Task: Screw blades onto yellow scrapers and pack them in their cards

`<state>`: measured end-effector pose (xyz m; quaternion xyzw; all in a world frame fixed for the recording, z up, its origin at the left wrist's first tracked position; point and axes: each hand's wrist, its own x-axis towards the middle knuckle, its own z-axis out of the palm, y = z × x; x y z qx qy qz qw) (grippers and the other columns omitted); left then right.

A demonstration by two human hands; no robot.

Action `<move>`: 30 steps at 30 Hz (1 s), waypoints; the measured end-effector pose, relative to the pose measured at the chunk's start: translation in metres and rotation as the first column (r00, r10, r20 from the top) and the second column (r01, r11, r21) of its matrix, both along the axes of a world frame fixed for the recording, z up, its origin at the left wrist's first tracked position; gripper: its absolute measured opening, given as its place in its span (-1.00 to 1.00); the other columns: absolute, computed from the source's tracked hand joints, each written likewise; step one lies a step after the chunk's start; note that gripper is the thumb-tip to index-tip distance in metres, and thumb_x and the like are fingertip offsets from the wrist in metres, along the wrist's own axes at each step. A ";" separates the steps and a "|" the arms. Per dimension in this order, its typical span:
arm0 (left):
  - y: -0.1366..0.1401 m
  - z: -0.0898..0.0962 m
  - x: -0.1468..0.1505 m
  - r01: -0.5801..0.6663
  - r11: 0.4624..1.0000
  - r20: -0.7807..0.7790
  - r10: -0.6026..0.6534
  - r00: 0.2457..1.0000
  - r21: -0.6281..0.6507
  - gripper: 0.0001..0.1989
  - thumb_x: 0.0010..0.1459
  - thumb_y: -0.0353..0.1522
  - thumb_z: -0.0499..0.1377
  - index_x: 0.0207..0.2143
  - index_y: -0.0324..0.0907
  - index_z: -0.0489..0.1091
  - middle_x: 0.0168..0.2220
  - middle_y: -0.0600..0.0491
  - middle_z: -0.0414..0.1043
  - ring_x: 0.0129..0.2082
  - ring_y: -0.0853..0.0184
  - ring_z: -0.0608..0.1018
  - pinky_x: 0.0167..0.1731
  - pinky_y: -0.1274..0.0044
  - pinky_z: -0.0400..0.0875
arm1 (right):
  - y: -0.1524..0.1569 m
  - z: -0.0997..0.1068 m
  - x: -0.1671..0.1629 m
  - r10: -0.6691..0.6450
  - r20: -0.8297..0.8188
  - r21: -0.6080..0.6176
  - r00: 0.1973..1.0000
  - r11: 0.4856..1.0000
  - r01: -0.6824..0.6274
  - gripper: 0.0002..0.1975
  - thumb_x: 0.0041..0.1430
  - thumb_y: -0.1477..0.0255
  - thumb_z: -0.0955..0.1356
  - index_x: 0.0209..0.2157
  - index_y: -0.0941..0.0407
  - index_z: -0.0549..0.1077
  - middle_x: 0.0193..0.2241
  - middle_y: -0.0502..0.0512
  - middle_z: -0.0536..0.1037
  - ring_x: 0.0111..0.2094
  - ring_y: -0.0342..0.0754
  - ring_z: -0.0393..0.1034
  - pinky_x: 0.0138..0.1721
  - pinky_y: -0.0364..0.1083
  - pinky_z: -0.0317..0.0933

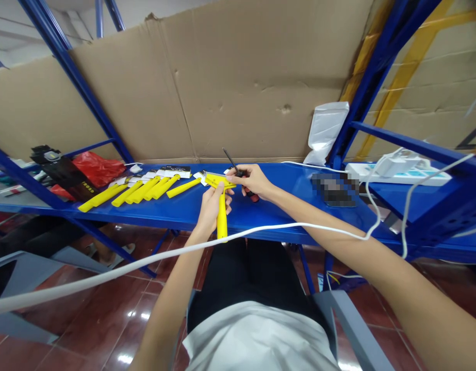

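My left hand (pixel 211 207) is closed around a yellow scraper (pixel 222 219) with a wide head, its handle pointing down toward my lap. At the scraper's head, the fingers of my right hand (pixel 257 181) touch or nearly touch the right end. That same hand grips a screwdriver (pixel 232 161), with the dark shaft sticking up and away and part of a black and red handle showing below the palm. Just left of my hands, a yellow handle (pixel 183 188) lies on the blue table (pixel 284 206). Further left lie several more yellow scrapers (pixel 147 189) in a slanting row.
A black bottle-like container (pixel 67 172) and a red plastic bag (pixel 98 169) are at the left. On the right lie a blurred dark phone-like object (pixel 334 190) and a white power strip (pixel 408 174). A white cable (pixel 261 228) crosses before my forearms. Cardboard (pixel 241 87) stands behind.
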<state>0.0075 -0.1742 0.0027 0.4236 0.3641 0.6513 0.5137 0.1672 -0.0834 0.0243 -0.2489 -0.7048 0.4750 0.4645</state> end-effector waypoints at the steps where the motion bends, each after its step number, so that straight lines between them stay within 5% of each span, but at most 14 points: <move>1: 0.000 0.001 0.000 0.006 1.000 -0.002 -0.006 1.000 -0.008 -0.57 0.24 -0.08 0.49 -0.20 -0.21 0.47 -0.32 0.03 0.53 -0.55 0.45 0.42 -0.73 0.62 0.27 | 0.000 0.000 0.000 0.001 -0.002 -0.006 1.000 1.000 -0.001 -0.53 0.06 0.08 0.68 -0.17 0.14 0.70 -0.33 0.08 0.72 -0.69 -0.20 0.38 -0.74 -0.22 0.18; 30: 0.001 -0.004 -0.001 0.000 1.000 -0.027 0.000 1.000 0.019 -0.55 0.23 -0.05 0.51 -0.18 -0.18 0.45 -0.28 0.06 0.49 -0.52 0.47 0.42 -0.71 0.64 0.30 | -0.003 0.004 0.001 0.016 -0.013 -0.095 1.000 0.995 -0.017 -0.54 -0.05 0.09 0.70 -0.30 0.13 0.64 -0.50 -0.01 0.60 -0.71 -0.21 0.30 -0.75 -0.22 0.15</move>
